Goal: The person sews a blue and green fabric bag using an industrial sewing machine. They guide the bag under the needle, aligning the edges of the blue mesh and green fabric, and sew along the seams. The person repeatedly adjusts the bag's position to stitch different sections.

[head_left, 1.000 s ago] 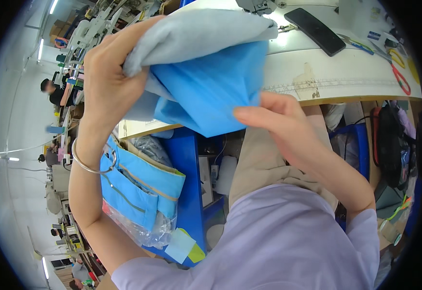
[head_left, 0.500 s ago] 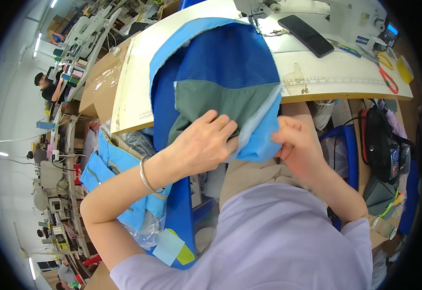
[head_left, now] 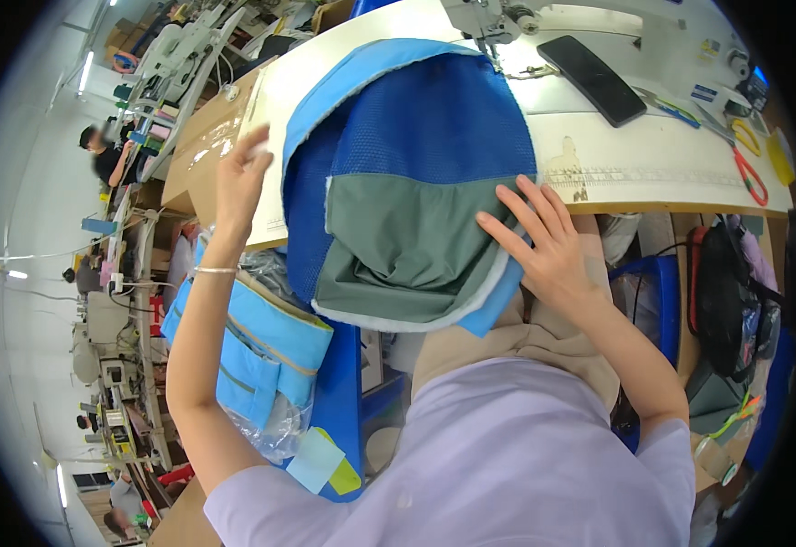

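**Soft, layered fabric piece (head_left: 416, 169) lies slack under the right hand (head_left: 551, 251)**

The fabric piece lies on the worktop (head_left: 671, 178), on the person's side of the sewing machine (head_left: 676, 55), its far edge close to the needle end and its near part overhanging. Blue mesh (head_left: 430, 114) covers the part nearer the machine, a smooth green section (head_left: 389, 219) the part farther from it; a light blue layer (head_left: 352, 73) shows along the rim. The right hand's fingers are spread on top of the green, with no grip visible. The left hand (head_left: 241, 187) is raised well to the left of the machine, fingers loosely bent, holding nothing that shows.

It should handle as light and floppy: the green sags into loose folds and probably slides easily, while the mesh looks grippier. The pale, fuzzy border (head_left: 384, 324) suggests thin padding that squashes readily; nothing looks fragile, though the raw edge might fray if tugged. The best hold is likely at the rim, fingers above and thumb below, catching all layers together; pinching mid-green would only gather slack. The underside is mostly hidden, so the number of layers is uncertain. The overhang, away from the machine, seems worth supporting.
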